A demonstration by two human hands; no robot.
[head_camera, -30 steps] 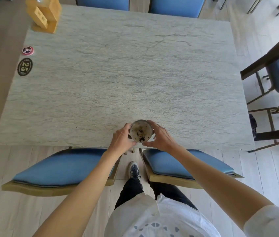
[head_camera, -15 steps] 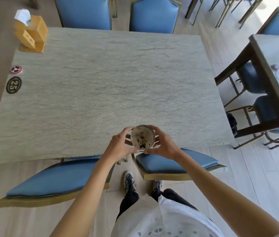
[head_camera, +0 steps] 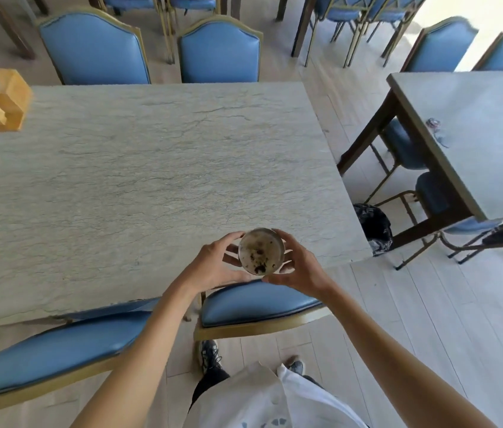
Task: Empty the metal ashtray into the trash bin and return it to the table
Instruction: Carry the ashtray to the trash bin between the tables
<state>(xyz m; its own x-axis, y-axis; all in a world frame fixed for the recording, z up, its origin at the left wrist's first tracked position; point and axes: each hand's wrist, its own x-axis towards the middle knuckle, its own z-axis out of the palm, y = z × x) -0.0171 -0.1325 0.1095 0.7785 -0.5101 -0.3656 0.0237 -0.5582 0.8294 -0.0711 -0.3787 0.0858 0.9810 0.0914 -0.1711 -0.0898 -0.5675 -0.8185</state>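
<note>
A round metal ashtray point(head_camera: 261, 251) with dark ash and bits inside is held between both hands above the near edge of the pale stone table point(head_camera: 151, 168). My left hand point(head_camera: 213, 264) grips its left side and my right hand point(head_camera: 298, 265) cups its right side. A trash bin lined with a black bag point(head_camera: 373, 228) stands on the floor by the table's right near corner, partly hidden by the tabletop.
Two blue chairs point(head_camera: 259, 304) are tucked under the near edge, two more point(head_camera: 219, 50) at the far side. A wooden tissue box point(head_camera: 0, 100) sits at the far left. A second table point(head_camera: 475, 134) with chairs stands to the right across a floor gap.
The view has swung up and to the right, bringing the bin and second table into sight. The ashtray stays held in both hands near the table's front edge.
</note>
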